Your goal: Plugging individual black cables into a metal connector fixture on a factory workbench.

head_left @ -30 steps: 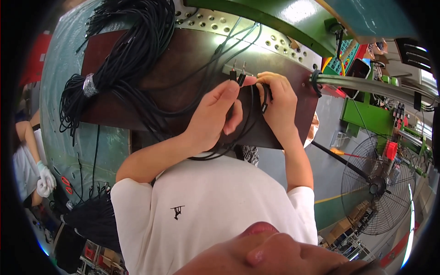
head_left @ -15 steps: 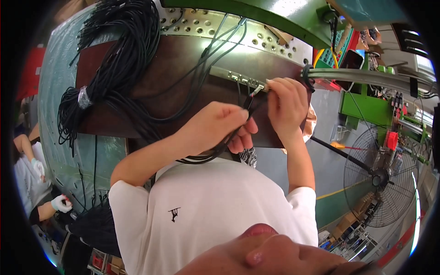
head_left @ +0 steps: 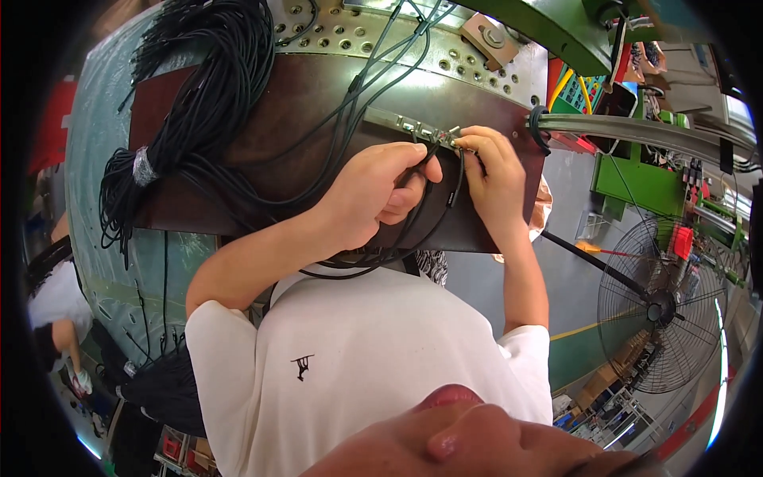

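Observation:
A narrow metal strip with slots along it (head_left: 389,119) lies on the dark brown board (head_left: 298,87). Short metal cable ends sit in several of its slots. My left hand (head_left: 369,195) is closed round a black cable (head_left: 423,187), its thumb and forefinger pinched just below the strip. At the strip's right end, my right hand (head_left: 494,179) pinches a cable end with thumb and forefinger; the fingertips partly hide it. Another black cable (head_left: 453,197) hangs down between my hands, with a small sleeve on it.
A thick bundle of black cables (head_left: 211,87), bound with a clear wrap (head_left: 145,168), lies at the left. Behind the board are a perforated metal plate (head_left: 350,38) and a green machine beam (head_left: 548,32). A black floor fan (head_left: 660,306) stands at right; a co-worker (head_left: 60,306) is at far left.
My left hand has moved up to the strip with the cable, whose pale end was exposed before. My right hand stays at the strip's end. The co-worker's arm has shifted.

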A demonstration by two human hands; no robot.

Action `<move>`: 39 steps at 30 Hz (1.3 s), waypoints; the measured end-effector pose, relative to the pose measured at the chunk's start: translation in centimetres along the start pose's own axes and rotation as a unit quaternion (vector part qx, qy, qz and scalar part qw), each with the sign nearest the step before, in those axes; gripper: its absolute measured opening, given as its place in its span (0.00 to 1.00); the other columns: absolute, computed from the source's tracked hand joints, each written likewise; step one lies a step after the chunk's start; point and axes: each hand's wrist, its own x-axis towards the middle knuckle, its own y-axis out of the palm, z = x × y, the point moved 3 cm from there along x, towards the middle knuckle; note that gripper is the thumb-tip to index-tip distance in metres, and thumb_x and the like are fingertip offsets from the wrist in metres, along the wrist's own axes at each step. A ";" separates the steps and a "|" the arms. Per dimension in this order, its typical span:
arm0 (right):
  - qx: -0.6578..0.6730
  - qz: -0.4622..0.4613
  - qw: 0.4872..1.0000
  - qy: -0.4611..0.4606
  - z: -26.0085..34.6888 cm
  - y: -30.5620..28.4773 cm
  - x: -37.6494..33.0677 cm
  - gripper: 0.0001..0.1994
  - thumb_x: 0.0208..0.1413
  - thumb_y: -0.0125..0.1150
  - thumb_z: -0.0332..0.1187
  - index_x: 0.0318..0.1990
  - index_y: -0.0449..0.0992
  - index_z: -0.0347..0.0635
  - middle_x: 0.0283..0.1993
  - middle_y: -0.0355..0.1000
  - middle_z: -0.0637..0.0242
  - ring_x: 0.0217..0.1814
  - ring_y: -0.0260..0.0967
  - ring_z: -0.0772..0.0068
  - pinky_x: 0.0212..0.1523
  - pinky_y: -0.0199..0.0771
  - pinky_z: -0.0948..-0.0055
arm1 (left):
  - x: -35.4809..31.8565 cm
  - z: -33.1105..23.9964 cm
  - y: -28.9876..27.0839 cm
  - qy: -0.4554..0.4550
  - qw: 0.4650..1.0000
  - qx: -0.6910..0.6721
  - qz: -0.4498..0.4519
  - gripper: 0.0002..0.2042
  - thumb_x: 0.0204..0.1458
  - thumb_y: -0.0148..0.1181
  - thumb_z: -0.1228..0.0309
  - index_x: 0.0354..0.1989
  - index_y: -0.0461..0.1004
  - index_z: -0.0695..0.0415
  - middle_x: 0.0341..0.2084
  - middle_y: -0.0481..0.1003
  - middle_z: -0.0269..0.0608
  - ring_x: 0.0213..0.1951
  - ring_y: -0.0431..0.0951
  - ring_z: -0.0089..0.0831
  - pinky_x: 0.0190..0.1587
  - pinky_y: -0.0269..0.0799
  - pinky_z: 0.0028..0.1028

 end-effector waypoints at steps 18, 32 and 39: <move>-0.035 -0.056 0.998 0.004 -1.5 1.0 -2.0 0.12 0.47 0.56 0.15 0.38 0.64 0.38 0.41 0.67 0.57 0.39 0.66 0.57 0.40 0.66 0.64 | -2.1 -3.8 0.6 0.218 0.761 0.611 -0.017 0.10 0.55 0.55 0.69 0.36 0.77 0.64 0.20 0.75 0.42 0.21 0.76 0.29 0.26 0.69 0.24; -0.067 0.045 0.996 -0.043 -2.2 0.1 -1.5 0.17 0.39 0.57 0.15 0.38 0.63 0.40 0.40 0.66 0.59 0.42 0.65 0.53 0.43 0.67 0.62 | 11.5 -15.8 -7.9 0.189 0.951 0.201 -0.142 0.18 0.62 0.47 0.62 0.55 0.68 0.59 0.49 0.72 0.50 0.50 0.72 0.43 0.54 0.68 0.30; 0.090 0.032 0.993 0.075 -4.3 -0.9 13.3 0.13 0.57 0.57 0.35 0.42 0.73 0.33 0.40 0.74 0.62 0.42 0.70 0.72 0.47 0.68 0.74 | 12.1 -10.4 -3.3 0.164 0.985 0.053 -0.024 0.18 0.65 0.40 0.60 0.43 0.70 0.64 0.23 0.70 0.33 0.23 0.67 0.21 0.27 0.69 0.23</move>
